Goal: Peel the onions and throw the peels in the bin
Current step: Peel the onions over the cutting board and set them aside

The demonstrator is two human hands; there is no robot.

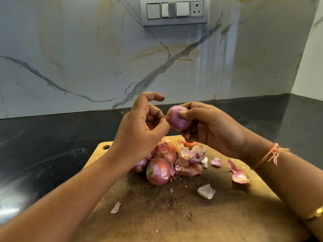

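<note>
Onion in hand: red onion [180, 119], mostly stripped and glossy, held in the air over the 12 o'clock edge of the cutting board [192, 217], likely so that scraps drop on wood
Right hand [215, 131]: wrapped round the onion from 3 o'clock, thumb on top, steadying it
Left hand [139, 126]: thumb and fingertip pinch loose skin [166, 117] at the onion's 9 o'clock end, set to pull it away
Unpeeled onions [158, 172]: papery, clustered mid-board, within easy reach
Peel heap [190, 159]: touching that cluster at its 2 o'clock
Stray peels [240, 173]: scattered toward the board's 3, 5 and 7 o'clock
Bin: not in view
Stage: probably finishing this onion; several remain, and no peel has been cleared off the board
</note>
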